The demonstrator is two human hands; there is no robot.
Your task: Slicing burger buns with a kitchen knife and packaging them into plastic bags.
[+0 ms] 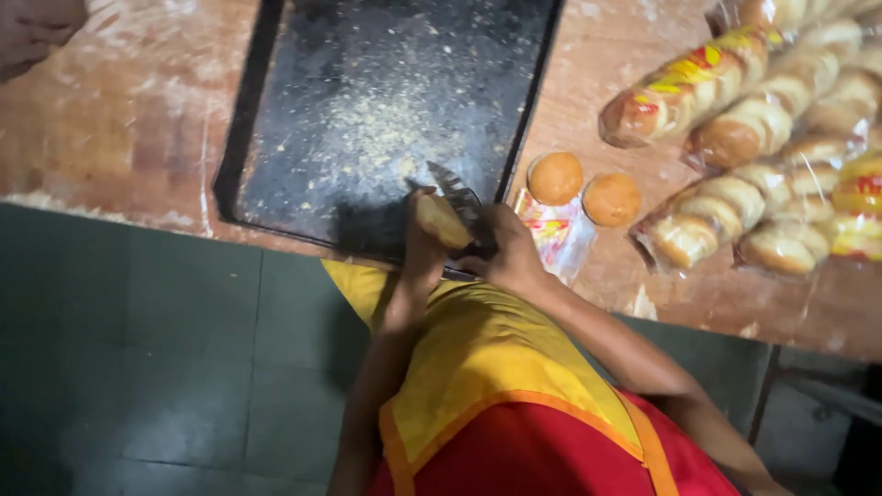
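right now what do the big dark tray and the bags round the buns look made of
Tray: probably metal, dark and dulled, with a raised rim and crumbs scattered on it. Bags: thin clear plastic film, glossy and crinkled, printed red and yellow, buns visible through it.

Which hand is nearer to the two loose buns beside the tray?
Right. The right hand, gripping a knife, sits just left of the two loose buns, by the empty wrapper. The left hand, holding a bun over the tray, is farther left.
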